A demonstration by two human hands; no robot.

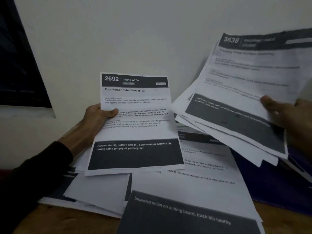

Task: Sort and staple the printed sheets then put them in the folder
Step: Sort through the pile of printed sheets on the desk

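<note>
Head view: left hand (99, 115) pinches a white printed sheet headed 2692 (135, 122) at its left edge, thumb across the face, held upright, apparently for reading. Right hand (285, 112) grips a fanned, blurred sheaf of printed sheets headed 3638 (241, 92), thumb on top. More thin, limp sheets (185, 186) lie overlapped on the wooden table (70, 218). Dark blue folder (270, 183) lies partly beneath them. No stapler visible.
</note>
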